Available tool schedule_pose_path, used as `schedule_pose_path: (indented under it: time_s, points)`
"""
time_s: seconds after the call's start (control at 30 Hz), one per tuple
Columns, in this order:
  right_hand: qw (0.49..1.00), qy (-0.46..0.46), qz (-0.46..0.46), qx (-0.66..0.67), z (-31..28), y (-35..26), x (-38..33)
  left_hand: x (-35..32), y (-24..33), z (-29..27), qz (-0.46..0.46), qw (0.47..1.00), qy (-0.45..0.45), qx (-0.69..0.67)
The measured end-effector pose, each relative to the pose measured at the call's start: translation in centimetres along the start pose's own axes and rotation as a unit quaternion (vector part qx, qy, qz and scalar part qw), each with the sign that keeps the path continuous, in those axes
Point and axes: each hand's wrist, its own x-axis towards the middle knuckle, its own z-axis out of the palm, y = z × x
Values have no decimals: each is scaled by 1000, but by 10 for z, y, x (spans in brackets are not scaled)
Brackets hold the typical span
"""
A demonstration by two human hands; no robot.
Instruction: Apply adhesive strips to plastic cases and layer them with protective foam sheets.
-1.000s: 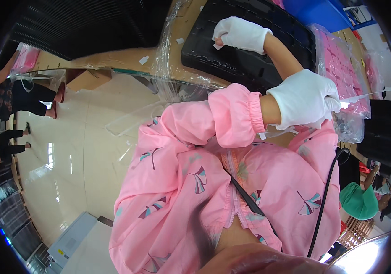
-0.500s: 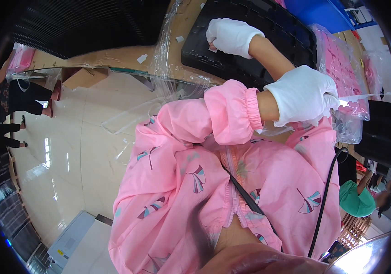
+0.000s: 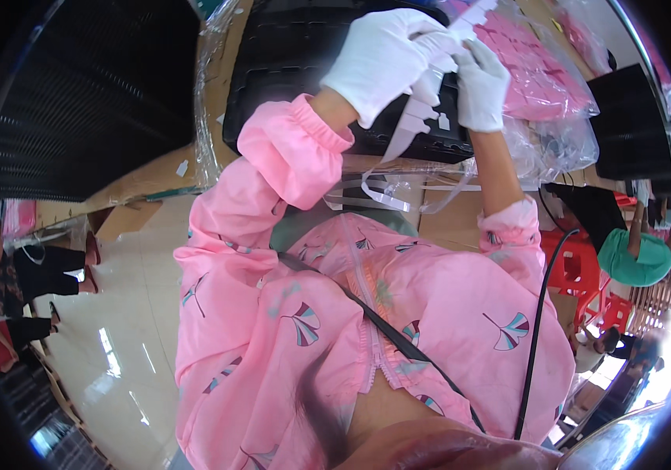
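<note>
A long white strip (image 3: pixel 404 135) with tab-shaped pieces along its edge runs between my hands, its lower end curling down past the table edge. My left hand (image 3: pixel 382 66), in a white glove, pinches this strip with its fingertips. On the right, my gloved right hand (image 3: pixel 482 86) has thumb and fingers pressed together at the strip's upper part, close to the left fingertips. Below both hands lies a black moulded plastic tray (image 3: pixel 273 86). One small white tab (image 3: pixel 443 121) shows on the tray, near the right wrist.
Pink parts in clear plastic bags (image 3: pixel 535 70) lie right of the tray. A black ribbed panel (image 3: pixel 92 102) takes up the far left of the brown table (image 3: pixel 147 176). Red stools (image 3: pixel 574 262) and a person in green (image 3: pixel 637 254) are at right. Other people stand at left.
My crossed arms have come apart. The left hand has moved left and up, the right hand has moved right off the tray, and both now meet at the white strip.
</note>
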Motion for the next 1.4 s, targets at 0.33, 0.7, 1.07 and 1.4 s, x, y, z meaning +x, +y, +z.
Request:
schedule_pose_path:
  time_s: [0.33,0.7,1.07,1.4]
  points:
    - [889,-77,-391,-224,-25,-30,-41,21,-14,20,79,987,57,130]
    - [843,-19,-476,-249,-23,-4,-36,28,-25,23,52,994,64,68]
    - [820,-1,-508,-262,-15,4,-28,40,-36,18,-24,996,75,-39]
    - [883,-33,-424,-199,-16,-12,-24,52,-48,-4,-12,992,88,90]
